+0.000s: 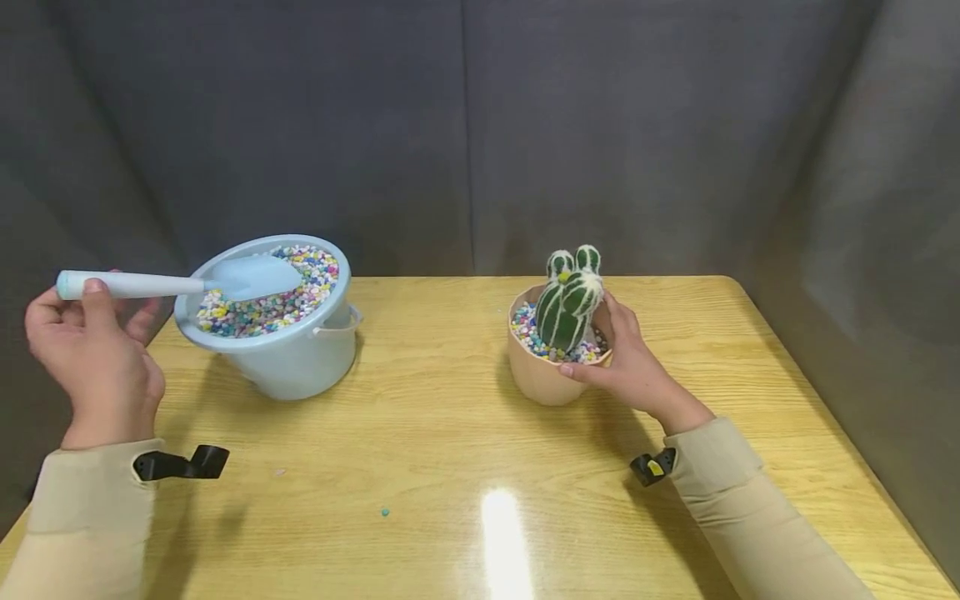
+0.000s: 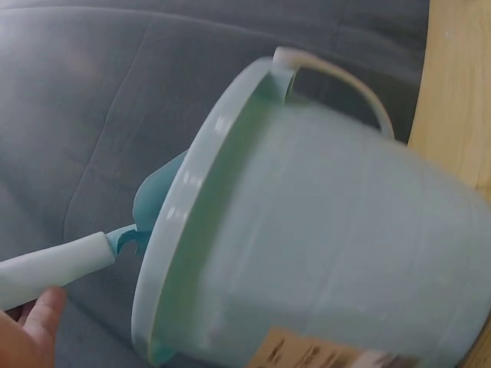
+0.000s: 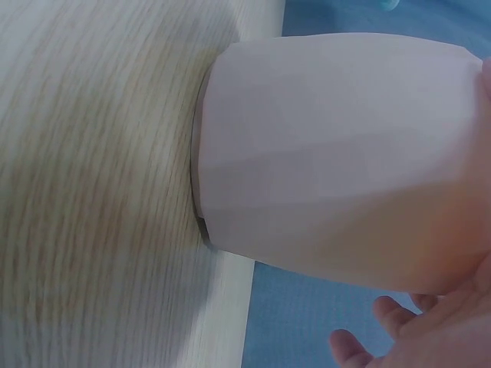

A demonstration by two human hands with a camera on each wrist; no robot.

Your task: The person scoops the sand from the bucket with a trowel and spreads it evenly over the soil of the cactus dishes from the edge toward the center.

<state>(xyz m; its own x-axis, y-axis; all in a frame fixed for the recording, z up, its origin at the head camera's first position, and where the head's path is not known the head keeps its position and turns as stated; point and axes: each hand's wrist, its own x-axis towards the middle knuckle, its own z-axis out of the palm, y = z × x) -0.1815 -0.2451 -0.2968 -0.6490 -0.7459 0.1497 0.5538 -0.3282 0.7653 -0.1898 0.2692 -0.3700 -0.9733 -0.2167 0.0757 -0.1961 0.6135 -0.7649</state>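
Hand shovel point(image 1: 180, 286) is pointing rightward from the left hand point(image 1: 105, 354), which is pinching its white handle and is the nearer hand; its long axis is running sideways, and its blade is reaching over the coloured pebbles point(image 1: 324, 283) in the pale-blue bucket point(image 1: 300, 367). From my remote feed I am not managing to tell whether blade and pebbles are touching. Well apart, the right hand point(image 1: 630, 367) is gripping the peach flowerpot point(image 1: 543, 379) around the striped cactus point(image 1: 561, 321). Both containers are standing on the wood-grain table point(image 1: 435, 433), a dark grey curtain point(image 1: 600, 125) hanging behind.
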